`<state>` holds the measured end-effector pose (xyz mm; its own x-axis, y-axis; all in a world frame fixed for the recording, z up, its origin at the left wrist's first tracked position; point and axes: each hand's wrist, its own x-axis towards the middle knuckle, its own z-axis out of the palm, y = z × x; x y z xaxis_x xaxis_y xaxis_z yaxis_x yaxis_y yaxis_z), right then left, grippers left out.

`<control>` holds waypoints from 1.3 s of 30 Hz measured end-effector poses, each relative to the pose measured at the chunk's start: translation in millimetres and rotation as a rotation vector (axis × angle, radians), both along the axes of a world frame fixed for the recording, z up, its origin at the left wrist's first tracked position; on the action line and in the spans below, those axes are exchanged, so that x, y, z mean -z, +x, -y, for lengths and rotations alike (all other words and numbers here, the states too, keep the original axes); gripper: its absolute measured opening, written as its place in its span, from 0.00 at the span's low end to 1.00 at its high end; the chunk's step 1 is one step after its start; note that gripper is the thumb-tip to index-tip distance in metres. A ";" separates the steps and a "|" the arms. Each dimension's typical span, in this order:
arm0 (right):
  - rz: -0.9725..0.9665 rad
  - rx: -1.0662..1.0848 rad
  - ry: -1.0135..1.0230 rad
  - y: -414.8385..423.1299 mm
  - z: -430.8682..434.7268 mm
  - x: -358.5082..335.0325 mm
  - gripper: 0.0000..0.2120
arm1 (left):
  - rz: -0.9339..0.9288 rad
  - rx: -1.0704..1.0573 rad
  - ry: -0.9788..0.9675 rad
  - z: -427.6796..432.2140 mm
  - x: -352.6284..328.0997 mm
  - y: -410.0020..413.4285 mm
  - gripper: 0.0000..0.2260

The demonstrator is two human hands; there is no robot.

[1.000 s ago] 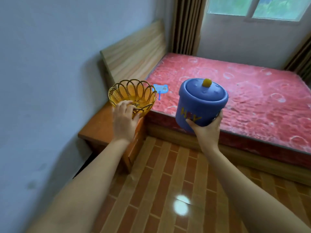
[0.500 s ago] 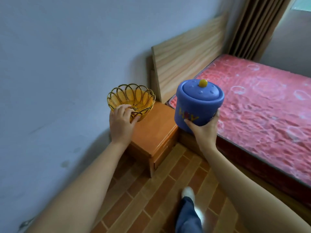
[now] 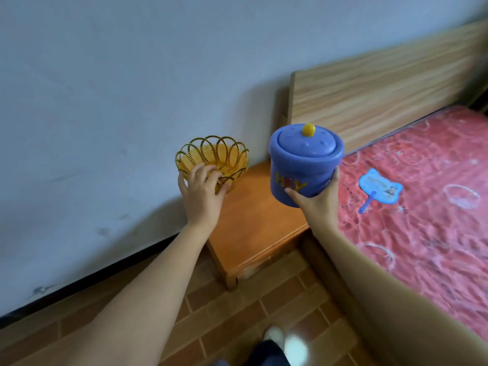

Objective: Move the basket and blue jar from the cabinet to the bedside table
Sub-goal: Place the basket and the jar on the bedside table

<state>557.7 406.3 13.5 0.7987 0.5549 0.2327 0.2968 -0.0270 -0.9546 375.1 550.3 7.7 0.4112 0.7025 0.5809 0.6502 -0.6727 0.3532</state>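
While both items are held in the air over the bedside table (image 3: 253, 225), neither has yet been set down. The basket (image 3: 212, 161) is gripped at its near rim by the curled fingers of the left hand (image 3: 202, 192); the blue jar (image 3: 303, 165), lid on, is cupped from below by the right hand (image 3: 318, 200). Carrying seems nearly finished, and only lowering and releasing both onto the wooden top is judged to remain.
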 end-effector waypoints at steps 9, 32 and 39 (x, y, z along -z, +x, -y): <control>-0.072 -0.068 -0.122 47.6 -47.2 53.6 0.52 | -0.107 -0.082 -0.079 -28.7 50.7 40.6 0.09; -0.091 -0.100 -0.202 82.8 -144.6 276.9 0.52 | -0.142 -0.025 -0.098 -101.3 272.7 87.1 0.07; -0.074 -0.101 -0.222 84.0 -159.9 308.8 0.52 | -0.198 0.016 -0.049 -109.4 298.9 89.5 0.08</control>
